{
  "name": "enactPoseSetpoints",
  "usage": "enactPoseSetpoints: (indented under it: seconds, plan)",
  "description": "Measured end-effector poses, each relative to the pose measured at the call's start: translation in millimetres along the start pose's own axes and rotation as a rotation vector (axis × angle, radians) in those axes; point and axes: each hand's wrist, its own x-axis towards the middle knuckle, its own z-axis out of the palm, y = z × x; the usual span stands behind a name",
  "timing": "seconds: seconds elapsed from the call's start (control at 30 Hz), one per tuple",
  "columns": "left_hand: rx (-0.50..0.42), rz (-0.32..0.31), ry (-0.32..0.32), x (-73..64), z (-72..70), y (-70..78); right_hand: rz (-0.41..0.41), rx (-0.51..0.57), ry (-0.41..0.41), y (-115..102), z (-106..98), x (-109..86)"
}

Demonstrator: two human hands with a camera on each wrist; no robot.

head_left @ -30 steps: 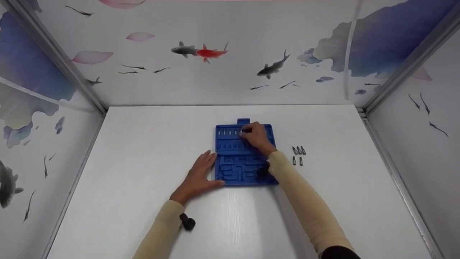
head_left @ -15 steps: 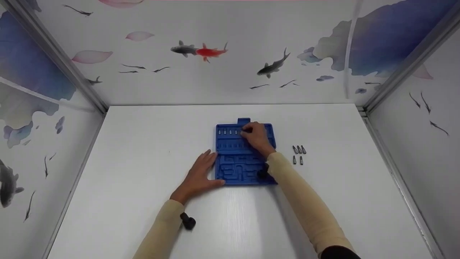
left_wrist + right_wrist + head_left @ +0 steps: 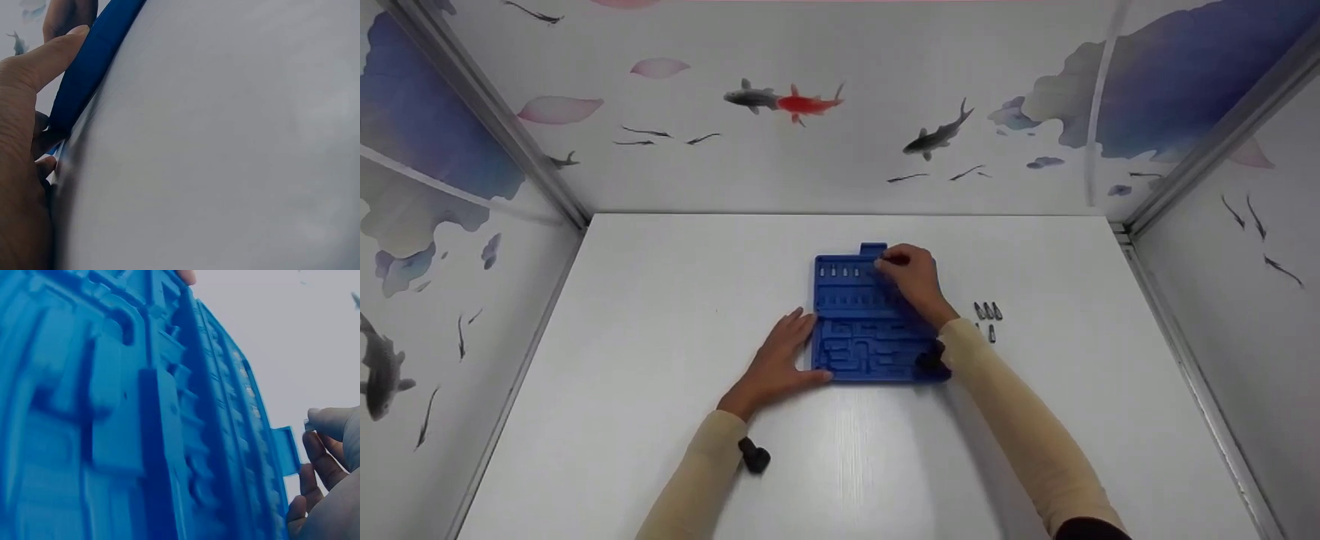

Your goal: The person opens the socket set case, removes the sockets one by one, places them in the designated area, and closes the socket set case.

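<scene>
A blue plastic tool case (image 3: pixel 844 322) lies unfolded on the table, its moulded slots facing up. Several small metal bits (image 3: pixel 833 271) stand in a row at its far left. My right hand (image 3: pixel 919 281) is above the far edge near the latch tab; thumb and forefinger pinch a small metal bit (image 3: pixel 307 425), which shows only at its end in the right wrist view. My left hand (image 3: pixel 776 364) rests spread at the near left corner, fingers along the left side and thumb (image 3: pixel 59 53) on the front edge.
To the right of the case, several loose metal bits (image 3: pixel 988 310) lie on the white table (image 3: pixel 675 285), partly hidden by the right sleeve. Printed panels (image 3: pixel 840 165) wall the table at the back and both sides.
My right hand has lifted off the top row and shifted right, with the metal bit in its fingertips. The left hand stays on the case's corner. The head view has shifted slightly.
</scene>
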Motion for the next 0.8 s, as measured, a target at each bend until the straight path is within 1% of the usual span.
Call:
enactPoseSetpoints:
  seconds: [0.13, 0.27, 0.37, 0.5, 0.6, 0.8]
  plan:
    - [0.007, 0.010, 0.002, -1.4, -0.6, -0.7, -0.011, -0.048, -0.014, 1, -24, -15.3]
    - [0.024, 0.017, 0.013, -2.3, -1.0, -2.4, -0.007, -0.089, -0.006, 6, -51, -32.2]
    - [0.029, 0.010, 0.017, -2.1, -0.4, -4.0, 0.003, -0.099, 0.009, 11, -71, -44.4]
    - [0.025, 0.002, 0.007, -1.3, 1.3, -4.8, 0.014, -0.103, 0.043, 17, -95, -60.4]
    - [0.019, 0.001, 0.003, -0.6, 2.2, -3.3, 0.036, -0.117, 0.066, 23, -112, -72.4]
    - [0.002, 0.008, 0.004, 2.1, 2.1, 0.1, 0.101, -0.180, 0.071, 37, -143, -98.8]
